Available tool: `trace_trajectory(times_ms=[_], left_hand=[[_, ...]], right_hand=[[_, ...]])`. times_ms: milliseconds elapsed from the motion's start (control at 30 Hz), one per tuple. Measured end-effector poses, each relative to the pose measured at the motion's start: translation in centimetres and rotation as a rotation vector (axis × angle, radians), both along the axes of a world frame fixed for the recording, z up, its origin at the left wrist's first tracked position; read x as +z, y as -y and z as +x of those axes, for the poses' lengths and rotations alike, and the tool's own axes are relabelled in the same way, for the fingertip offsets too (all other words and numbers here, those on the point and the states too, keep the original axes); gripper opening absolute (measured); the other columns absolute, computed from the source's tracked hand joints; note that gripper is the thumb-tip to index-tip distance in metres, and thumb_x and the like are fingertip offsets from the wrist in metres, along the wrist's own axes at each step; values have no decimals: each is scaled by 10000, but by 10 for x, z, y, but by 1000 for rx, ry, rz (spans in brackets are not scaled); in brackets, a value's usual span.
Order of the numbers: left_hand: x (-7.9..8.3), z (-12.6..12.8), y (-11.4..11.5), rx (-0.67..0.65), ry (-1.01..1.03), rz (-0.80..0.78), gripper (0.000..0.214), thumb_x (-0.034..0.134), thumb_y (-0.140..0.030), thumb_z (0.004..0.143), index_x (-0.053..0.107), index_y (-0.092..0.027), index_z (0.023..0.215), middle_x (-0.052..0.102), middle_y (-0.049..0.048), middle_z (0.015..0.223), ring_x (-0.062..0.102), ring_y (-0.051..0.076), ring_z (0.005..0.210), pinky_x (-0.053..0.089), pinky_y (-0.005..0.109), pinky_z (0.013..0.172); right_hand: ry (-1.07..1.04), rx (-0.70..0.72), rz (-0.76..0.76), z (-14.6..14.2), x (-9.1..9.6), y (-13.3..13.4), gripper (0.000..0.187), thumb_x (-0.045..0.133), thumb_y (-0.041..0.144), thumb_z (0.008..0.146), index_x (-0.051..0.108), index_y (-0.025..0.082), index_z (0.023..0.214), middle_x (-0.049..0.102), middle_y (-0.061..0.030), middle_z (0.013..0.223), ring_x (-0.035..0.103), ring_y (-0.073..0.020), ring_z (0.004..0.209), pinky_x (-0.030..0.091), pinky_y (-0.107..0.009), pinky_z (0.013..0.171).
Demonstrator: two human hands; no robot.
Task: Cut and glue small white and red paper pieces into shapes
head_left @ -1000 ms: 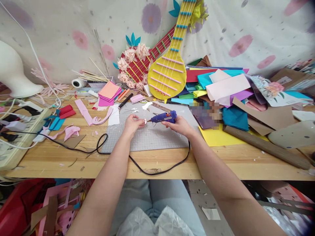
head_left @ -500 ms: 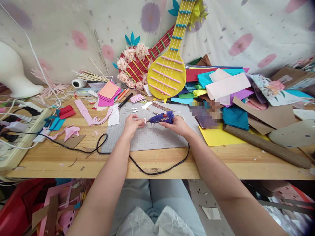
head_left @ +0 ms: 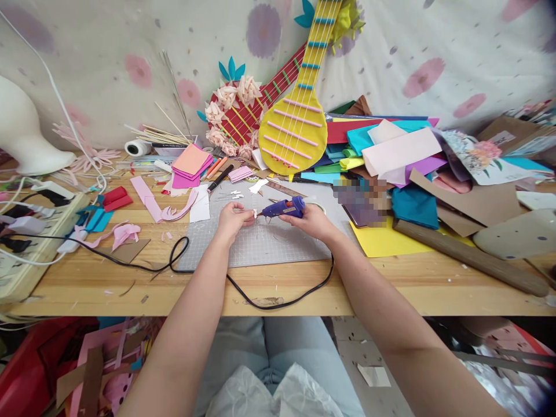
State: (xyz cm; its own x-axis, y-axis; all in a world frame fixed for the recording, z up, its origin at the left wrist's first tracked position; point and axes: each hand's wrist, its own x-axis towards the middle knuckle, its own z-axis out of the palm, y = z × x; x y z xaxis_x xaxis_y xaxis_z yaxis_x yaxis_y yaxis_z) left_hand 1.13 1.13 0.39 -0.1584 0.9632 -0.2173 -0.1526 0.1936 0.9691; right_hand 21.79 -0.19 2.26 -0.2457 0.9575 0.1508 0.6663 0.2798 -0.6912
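Observation:
My right hand is wrapped round a blue hot glue gun, its nozzle pointing left. Between the fingertips of my left hand is a small white piece, too small to make out fully. The nozzle tip meets or nearly meets this piece. Both hands are above a grey cutting mat. Several tiny white bits and a white scrap lie on the mat beyond my left hand. The black cord loops along the table's front edge.
Behind the mat stand a yellow paper lute and a red one with pink flowers. Coloured paper and felt pile up at the right, near a brown roll. A power strip sits at the left edge.
Almost nothing differs. The whole view has shifted very slightly, while both hands, the glue gun and the white piece keep their places relative to each other.

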Motion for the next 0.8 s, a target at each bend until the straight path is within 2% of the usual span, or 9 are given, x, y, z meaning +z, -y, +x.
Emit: trace_trajectory(times_ms=[500, 800], left_hand=[[2, -1, 1, -11, 6, -18, 376, 736, -127, 543, 417, -159, 739, 615, 25, 602, 636, 162, 569, 530, 328, 605], [1, -1, 0, -27, -20, -9, 358, 718, -134, 562, 412, -160, 745, 619, 20, 588, 633, 147, 564, 534, 314, 599]], right_hand=[[16, -49, 25, -2, -1, -3, 404, 560, 545, 703, 660, 217, 917, 652, -21, 681, 589, -174, 672, 400, -247, 594], [7, -55, 56, -3, -2, -4, 372, 559, 531, 717, 660, 229, 908, 679, -31, 788, 610, -190, 738, 419, -262, 651]])
